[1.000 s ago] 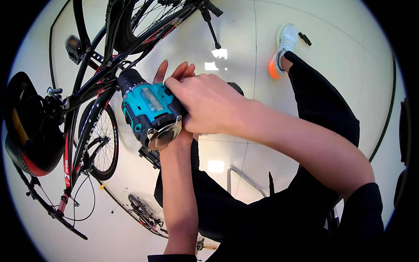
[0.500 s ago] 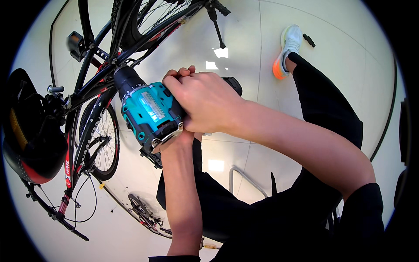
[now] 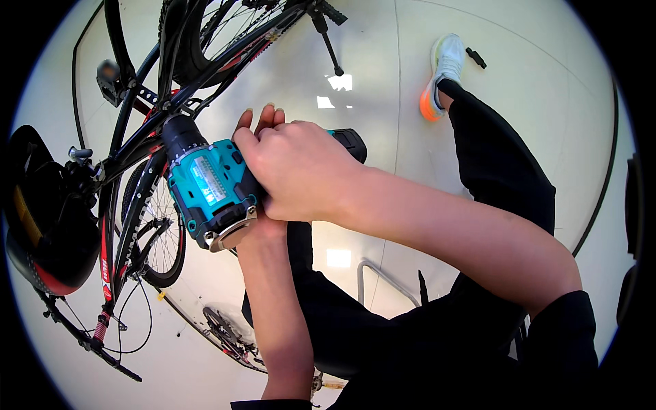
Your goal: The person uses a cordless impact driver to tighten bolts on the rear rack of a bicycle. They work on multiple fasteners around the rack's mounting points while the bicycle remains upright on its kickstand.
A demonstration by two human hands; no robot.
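A teal and black cordless drill [image 3: 208,183] is gripped by my right hand [image 3: 294,167], which wraps round its handle. The drill's battery end sticks out to the right beyond my knuckles. Its black chuck [image 3: 183,137] points up and left at the bicycle frame [image 3: 140,164]; whether a bit touches the frame is hidden. My left hand [image 3: 263,119] lies beneath the drill and my right hand, mostly covered by them. Only its fingers show past the right hand, stretched out and slightly apart. Its wrist passes under the back of the drill.
A black and red helmet [image 3: 51,239] sits by the bicycle at the left. A kickstand [image 3: 329,46] juts out at the top. My white and orange shoe [image 3: 441,72] rests on the tiled floor beside a small black object [image 3: 476,57]. A grey metal bar [image 3: 386,279] is near my legs.
The drill and both hands have shifted slightly left and down in the picture. My left fingers, bent before, have straightened out. The right hand keeps its grip on the drill.
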